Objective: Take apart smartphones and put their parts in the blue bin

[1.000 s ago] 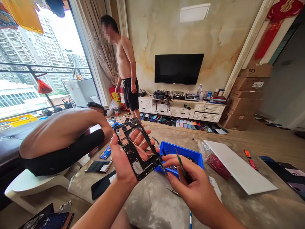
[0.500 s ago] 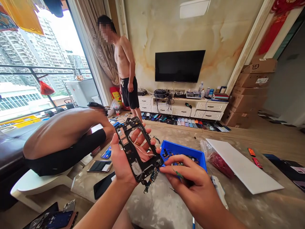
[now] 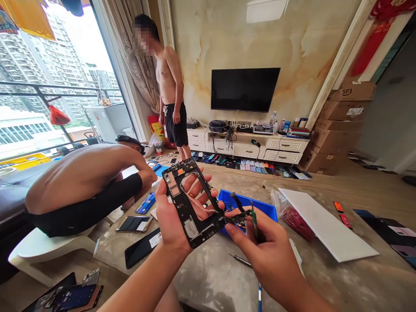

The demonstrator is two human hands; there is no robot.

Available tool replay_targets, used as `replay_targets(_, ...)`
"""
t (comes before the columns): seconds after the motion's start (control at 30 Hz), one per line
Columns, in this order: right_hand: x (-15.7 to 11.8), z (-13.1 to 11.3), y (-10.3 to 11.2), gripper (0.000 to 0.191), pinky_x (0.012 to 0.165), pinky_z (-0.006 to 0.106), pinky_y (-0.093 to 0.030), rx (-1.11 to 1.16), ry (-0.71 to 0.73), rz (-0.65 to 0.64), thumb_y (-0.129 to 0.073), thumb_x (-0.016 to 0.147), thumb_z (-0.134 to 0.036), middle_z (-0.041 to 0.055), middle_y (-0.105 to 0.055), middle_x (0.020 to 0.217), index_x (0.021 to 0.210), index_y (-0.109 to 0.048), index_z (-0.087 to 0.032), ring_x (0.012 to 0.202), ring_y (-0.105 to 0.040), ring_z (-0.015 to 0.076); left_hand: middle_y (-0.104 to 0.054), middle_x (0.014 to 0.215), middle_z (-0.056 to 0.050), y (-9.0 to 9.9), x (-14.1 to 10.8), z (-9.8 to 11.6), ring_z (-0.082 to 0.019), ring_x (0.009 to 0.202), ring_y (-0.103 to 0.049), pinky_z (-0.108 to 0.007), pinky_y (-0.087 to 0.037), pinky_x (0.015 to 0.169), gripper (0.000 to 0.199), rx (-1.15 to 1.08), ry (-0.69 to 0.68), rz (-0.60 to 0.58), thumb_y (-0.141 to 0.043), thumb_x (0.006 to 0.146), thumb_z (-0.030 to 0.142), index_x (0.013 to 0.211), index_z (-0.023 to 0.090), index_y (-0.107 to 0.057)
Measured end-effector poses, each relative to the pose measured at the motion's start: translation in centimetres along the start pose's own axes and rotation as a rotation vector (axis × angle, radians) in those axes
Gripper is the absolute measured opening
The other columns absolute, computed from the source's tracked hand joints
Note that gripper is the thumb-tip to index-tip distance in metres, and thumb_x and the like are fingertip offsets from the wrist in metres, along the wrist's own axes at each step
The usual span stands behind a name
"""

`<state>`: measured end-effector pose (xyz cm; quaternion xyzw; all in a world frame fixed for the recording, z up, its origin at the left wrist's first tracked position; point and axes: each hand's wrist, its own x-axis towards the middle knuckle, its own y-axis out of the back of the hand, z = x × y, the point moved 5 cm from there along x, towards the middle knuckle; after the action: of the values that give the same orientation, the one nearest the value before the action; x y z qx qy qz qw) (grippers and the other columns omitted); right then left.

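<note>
In my left hand (image 3: 170, 223) is a black phone mid-frame (image 3: 180, 207), tilted, with my fingers behind its large opening and my thumb along the left edge. My right hand (image 3: 273, 247) pinches a small circuit board (image 3: 239, 216) with a dark flex cable at the frame's lower right corner. Whether the board still touches the frame is unclear. A slim green tool (image 3: 254, 220) also rests within the right hand's fingers; its kind is partly hidden. Behind that hand stands a blue bin (image 3: 227, 196) of small phone parts.
Phones (image 3: 134, 224) lie left on the stone-look table (image 3: 208, 277). A metal pointed tool (image 3: 239, 260) lies near my right hand. Further right are a white foam sheet (image 3: 328, 225) and a red bag (image 3: 297, 222). One person (image 3: 84, 186) sits bent over at left; another (image 3: 172, 86) stands behind.
My right hand has lifted the small circuit board from below the frame's lower edge, up and to the right. The flex cable now sticks up. My left hand keeps holding the frame.
</note>
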<state>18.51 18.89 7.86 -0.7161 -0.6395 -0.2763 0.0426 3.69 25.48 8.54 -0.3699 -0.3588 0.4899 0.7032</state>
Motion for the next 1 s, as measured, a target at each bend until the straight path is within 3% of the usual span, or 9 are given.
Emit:
replay_targets(0.1,-0.1,0.3,0.2,0.016,0.058,0.024,-0.039,0.018,-0.059,0.03,-0.065,0.09,-0.036,-0.0012,-0.066,0.077,0.09,-0.074,-0.023,0.063,-0.05,0.0124,-0.071,0.108,-0.016,-0.2,-0.2,-0.1,-0.03,0.081,-0.069,-0.052,-0.06,0.071,0.062,-0.007,-0.019,0.005,-0.035,0.094,0.063,0.118,0.016,-0.066)
replay_targets(0.2,-0.3,1.5,0.3,0.023,0.054,0.024,-0.037,0.085,-0.205,0.055,-0.068,0.087,-0.043,-0.0029,-0.058,0.065,0.091,-0.075,-0.021,0.058,-0.044,0.0119,-0.07,0.11,-0.015,-0.4,-0.5,-0.2,-0.029,0.081,-0.069,-0.054,-0.06,0.072,0.062,0.0,-0.041,0.004,-0.036,0.093,0.064,0.116,0.015,-0.067)
replay_targets(0.37,-0.4,3.0,-0.2,0.032,0.068,0.028,-0.047,0.27,-0.388,0.03,-0.073,0.082,-0.05,0.0026,-0.069,0.079,0.085,-0.073,-0.019,0.076,-0.058,0.0181,-0.07,0.113,-0.015,-0.7,-0.6,-0.2,-0.03,0.083,-0.07,-0.054,-0.06,0.073,0.063,0.023,-0.061,0.022,-0.034,0.093,0.065,0.111,0.015,-0.068)
replay_targets(0.53,-0.1,3.1,-0.6,0.03,0.082,0.033,-0.049,0.382,-0.392,0.002,-0.074,0.083,-0.048,0.0052,-0.074,0.092,0.091,-0.073,-0.02,0.09,-0.064,0.0232,-0.069,0.115,-0.017,-0.7,-0.5,-0.2,-0.03,0.085,-0.071,-0.052,-0.061,0.073,0.062,0.042,-0.078,0.05,-0.035,0.092,0.066,0.106,0.016,-0.068)
replay_targets(0.73,0.1,3.1,-0.5,0.031,0.086,0.035,-0.048,0.268,-0.4,-0.022,-0.074,0.082,-0.047,0.0068,-0.075,0.099,0.094,-0.074,-0.019,0.095,-0.065,0.0256,-0.069,0.109,-0.013,-0.7,-0.5,-0.2,-0.028,0.08,-0.071,-0.047,-0.061,0.071,0.06,0.075,-0.123,0.054,-0.038,0.091,0.066,0.104,0.016,-0.067)
replay_targets(0.93,0.2,3.3,-0.3,0.037,0.063,0.03,-0.044,0.141,-0.396,0.04,-0.077,0.076,-0.052,0.0048,-0.074,0.081,0.093,-0.076,-0.019,0.071,-0.062,0.0202,-0.07,0.11,-0.014,-0.8,-0.8,-0.5,-0.026,0.076,-0.07,-0.044,-0.062,0.068,0.061,0.095,-0.135,0.059,-0.036,0.092,0.066,0.106,0.015,-0.067)
replay_targets(1.0,0.2,2.9,-0.2,0.037,0.063,0.03,-0.045,0.113,-0.374,0.049,-0.075,0.077,-0.053,0.0052,-0.074,0.079,0.091,-0.076,-0.019,0.069,-0.063,0.0203,-0.07,0.111,-0.015,-0.9,-1.0,-0.6,-0.028,0.08,-0.07,-0.044,-0.061,0.068,0.062,0.102,-0.135,0.03,-0.038,0.09,0.066,0.107,0.015,-0.067)
